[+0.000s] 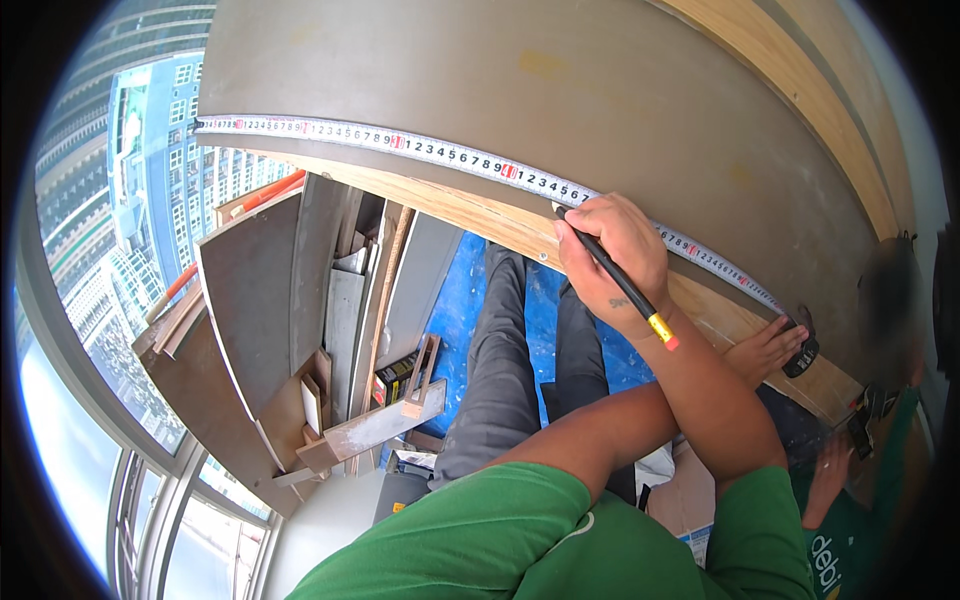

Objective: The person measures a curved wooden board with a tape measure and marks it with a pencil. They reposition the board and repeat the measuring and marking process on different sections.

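Observation:
A white tape measure blade [455, 155] with black and red marks stretches along the near edge of a grey-brown board [420, 60]. My arms are crossed, the right forearm over the left. My right hand [615, 250] is closed on a black pencil [632, 292] with a yellow band and pink eraser. The pencil's tip meets the board just below the blade, and the hand covers part of the blade. Farther right, my left hand [765, 350] rests on the wood edge with its fingers on the black tape measure case [803, 345].
A pale wood edge [450, 205] runs along the board's near side. Panels and offcuts [250, 300] lean at the left by the windows. Blue sheeting [465, 290] covers the floor by my legs. Another hand [828, 475] and a green shirt appear at the far right.

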Demonstrator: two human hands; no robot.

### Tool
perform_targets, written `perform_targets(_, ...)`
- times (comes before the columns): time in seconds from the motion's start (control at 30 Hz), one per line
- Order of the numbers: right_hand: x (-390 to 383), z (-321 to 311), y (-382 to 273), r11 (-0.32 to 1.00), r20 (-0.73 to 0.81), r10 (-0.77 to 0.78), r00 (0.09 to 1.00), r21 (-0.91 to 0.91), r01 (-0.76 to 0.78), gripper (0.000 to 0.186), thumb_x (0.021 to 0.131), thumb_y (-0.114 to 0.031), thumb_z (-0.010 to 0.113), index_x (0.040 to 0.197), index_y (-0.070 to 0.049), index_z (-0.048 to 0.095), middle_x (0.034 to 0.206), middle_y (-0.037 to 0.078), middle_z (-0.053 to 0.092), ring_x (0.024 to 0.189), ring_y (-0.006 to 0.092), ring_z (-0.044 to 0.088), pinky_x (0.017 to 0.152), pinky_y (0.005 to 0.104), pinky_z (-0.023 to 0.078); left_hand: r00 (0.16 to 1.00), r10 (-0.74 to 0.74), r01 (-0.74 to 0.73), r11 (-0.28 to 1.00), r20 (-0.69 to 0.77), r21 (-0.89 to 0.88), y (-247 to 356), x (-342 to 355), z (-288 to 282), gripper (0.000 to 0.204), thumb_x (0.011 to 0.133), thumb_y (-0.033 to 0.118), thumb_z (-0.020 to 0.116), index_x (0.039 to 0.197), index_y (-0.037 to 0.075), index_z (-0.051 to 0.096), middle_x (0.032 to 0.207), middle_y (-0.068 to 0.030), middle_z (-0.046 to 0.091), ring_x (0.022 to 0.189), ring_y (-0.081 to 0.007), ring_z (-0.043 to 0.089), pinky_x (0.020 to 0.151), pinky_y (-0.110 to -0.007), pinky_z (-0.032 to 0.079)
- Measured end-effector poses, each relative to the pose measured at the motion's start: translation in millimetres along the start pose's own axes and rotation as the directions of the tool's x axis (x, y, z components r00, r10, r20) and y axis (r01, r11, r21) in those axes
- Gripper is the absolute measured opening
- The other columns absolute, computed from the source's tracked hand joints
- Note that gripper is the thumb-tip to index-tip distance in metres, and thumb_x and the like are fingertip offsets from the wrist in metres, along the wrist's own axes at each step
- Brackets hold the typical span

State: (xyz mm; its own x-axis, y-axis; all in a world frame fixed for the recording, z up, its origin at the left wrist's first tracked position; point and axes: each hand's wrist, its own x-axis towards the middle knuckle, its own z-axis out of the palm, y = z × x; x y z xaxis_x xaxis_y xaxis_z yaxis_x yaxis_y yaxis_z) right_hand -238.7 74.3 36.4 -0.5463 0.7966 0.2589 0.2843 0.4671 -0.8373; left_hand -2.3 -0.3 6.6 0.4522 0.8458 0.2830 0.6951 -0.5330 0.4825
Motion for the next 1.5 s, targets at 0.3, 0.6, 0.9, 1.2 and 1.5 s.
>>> perform_targets(0.3, -0.1, 2.1, 0.8, 1.000, -0.009, -0.017, 1.000, 0.001, 0.017, 0.023, 0.081, 0.008, 0.078, 0.094, 0.000, 0.061, 0.086, 0.017, 0.069, 0.072, 0.0332, 0.068, 0.066, 0.0399, 0.055, 1.000, 0.021, -0.021, 0.999, 0.018, -0.025, -2.8, -0.6, -0.8, 0.061, 0.103, 0.031, 0.042, 0.158, 0.005, 0.042, 0.174, -0.0110, 0.023, 0.162, -0.0274, 0.014, 0.132, -0.056, 0.008)
perform_targets(0.6, 0.0, 1.8, 0.3, 1.000, 0.003, -0.013, 1.000, -0.014, 0.013, 0.022, 0.081, 0.008, 0.077, 0.094, 0.000, 0.061, 0.086, 0.017, 0.068, 0.073, 0.0340, 0.068, 0.066, 0.0407, 0.055, 1.000, 0.015, -0.015, 1.000, 0.008, -0.001, -2.4, -0.7, 1.2, 0.060, 0.103, 0.032, 0.041, 0.158, 0.006, 0.042, 0.174, -0.0111, 0.022, 0.162, -0.0284, 0.013, 0.132, -0.057, 0.006)
perform_targets(0.9, -0.5, 2.4, 0.8, 1.000, 0.001, -0.018, 1.000, -0.012, 0.018, 0.022, 0.081, 0.009, 0.077, 0.094, 0.000, 0.061, 0.086, 0.017, 0.068, 0.074, 0.0341, 0.068, 0.067, 0.0408, 0.056, 1.000, 0.014, -0.014, 1.000, 0.011, -0.008, -3.2, -1.3, -0.1, 0.061, 0.103, 0.032, 0.041, 0.158, 0.005, 0.041, 0.174, -0.0114, 0.021, 0.162, -0.0279, 0.013, 0.132, -0.057, 0.007)
perform_targets(1.2, 0.0, 3.5, 1.0, 1.000, -0.006, -0.021, 1.000, -0.008, 0.020, 0.022, 0.081, 0.008, 0.077, 0.094, 0.000, 0.061, 0.086, 0.017, 0.069, 0.075, 0.0337, 0.068, 0.067, 0.0406, 0.056, 1.000, 0.019, -0.019, 1.000, 0.003, -0.001, -2.4, -0.9, 4.9, 0.060, 0.103, 0.032, 0.042, 0.156, 0.006, 0.044, 0.174, -0.0112, 0.023, 0.162, -0.0281, 0.014, 0.132, -0.057, 0.007)
perform_targets(1.5, -1.0, 2.8, 2.3, 1.000, 0.000, -0.020, 1.000, -0.008, 0.020, 0.022, 0.081, 0.008, 0.077, 0.094, 0.000, 0.061, 0.087, 0.017, 0.068, 0.075, 0.0338, 0.068, 0.068, 0.0411, 0.056, 1.000, 0.011, -0.011, 1.000, -0.015, -0.017, -2.6, -0.7, 4.1, 0.061, 0.102, 0.032, 0.042, 0.157, 0.004, 0.044, 0.173, -0.0113, 0.025, 0.161, -0.0277, 0.016, 0.132, -0.057, 0.008)
